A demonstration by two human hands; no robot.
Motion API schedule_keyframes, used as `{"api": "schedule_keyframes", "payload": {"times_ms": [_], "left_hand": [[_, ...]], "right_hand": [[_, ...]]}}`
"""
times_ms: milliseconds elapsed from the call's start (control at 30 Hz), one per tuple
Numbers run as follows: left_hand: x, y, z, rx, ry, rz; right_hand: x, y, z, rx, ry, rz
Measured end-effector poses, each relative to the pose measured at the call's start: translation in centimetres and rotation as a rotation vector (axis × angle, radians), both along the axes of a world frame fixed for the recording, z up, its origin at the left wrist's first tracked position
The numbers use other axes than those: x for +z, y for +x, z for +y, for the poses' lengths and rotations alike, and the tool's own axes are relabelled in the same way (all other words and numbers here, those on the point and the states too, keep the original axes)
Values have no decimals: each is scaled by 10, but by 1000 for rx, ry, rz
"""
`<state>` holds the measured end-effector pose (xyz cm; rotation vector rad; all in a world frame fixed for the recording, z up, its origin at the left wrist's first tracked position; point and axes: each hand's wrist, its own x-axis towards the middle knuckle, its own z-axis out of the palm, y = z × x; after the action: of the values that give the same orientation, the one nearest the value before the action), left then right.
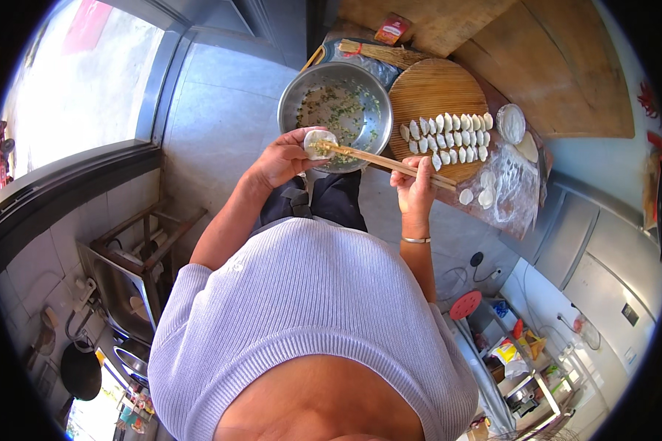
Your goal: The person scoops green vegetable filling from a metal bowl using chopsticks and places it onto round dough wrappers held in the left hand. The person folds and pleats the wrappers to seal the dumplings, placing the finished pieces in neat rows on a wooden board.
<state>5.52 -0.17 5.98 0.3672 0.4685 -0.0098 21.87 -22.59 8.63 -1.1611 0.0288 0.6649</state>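
Observation:
My left hand (pixel 281 158) holds a round white dumpling wrapper (pixel 318 137) at the near left edge of a steel bowl (pixel 284 110). Some green-flecked filling lies on the wrapper. My right hand (pixel 415 185) grips a pair of wooden chopsticks (pixel 375 158), whose tips touch the filling. Bits of chopped filling cling to the bowl's bottom and sides. To the right, a round wooden board (pixel 438 88) bears rows of folded dumplings (pixel 449 140). Loose wrappers (pixel 485 197) lie near the board's lower right, beside a crumpled clear plastic sheet (pixel 513 184).
A bundle of straw-like stalks (pixel 386 53) and a red packet (pixel 392 28) lie behind the board. A round pale container (pixel 510 123) stands at its right. A wooden panel (pixel 552 66) leans behind the table. At lower left is a wooden-framed stand (pixel 151 253); a cluttered shelf (pixel 522 353) stands lower right.

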Motion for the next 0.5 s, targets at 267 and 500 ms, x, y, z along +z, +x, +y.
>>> {"api": "schedule_keyframes", "payload": {"times_ms": [267, 500], "left_hand": [[-6, -1, 2, 69, -29, 13], [-11, 2, 0, 152, 39, 75]], "right_hand": [[-3, 5, -11, -88, 26, 21], [10, -8, 2, -6, -102, -174]]}}
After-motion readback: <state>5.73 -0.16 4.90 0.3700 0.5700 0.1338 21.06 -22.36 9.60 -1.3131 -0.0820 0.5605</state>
